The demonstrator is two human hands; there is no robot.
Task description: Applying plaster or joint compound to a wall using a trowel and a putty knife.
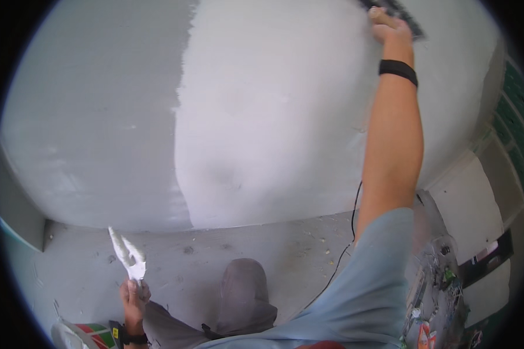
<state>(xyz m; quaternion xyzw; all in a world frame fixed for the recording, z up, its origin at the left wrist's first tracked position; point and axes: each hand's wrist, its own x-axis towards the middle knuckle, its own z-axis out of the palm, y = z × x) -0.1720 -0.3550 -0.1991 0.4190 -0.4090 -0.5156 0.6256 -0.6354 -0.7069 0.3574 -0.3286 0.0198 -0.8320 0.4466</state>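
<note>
Up at the top right, my right hand (389, 30) is closed round the wooden handle of a wide, dark-bladed plastering trowel (412, 22), slightly blurred against the wall (99, 116). A broad band of white putty (244, 104) covers the middle of that wall, with a ragged left edge against the grey surface. Low on the left, my left hand (133, 294) grips a putty knife (136, 271), its blade thickly coated with white putty and pointing up toward the wall's foot. The putty knife's handle is mostly hidden in my fingers.
A bucket (70, 336) with red and green markings stands at the lower left. A black cable (337, 266) runs across the grey floor (180, 253). To the right lie a littered heap (439, 285) and pale boards (468, 203). My bent knee is near the wall.
</note>
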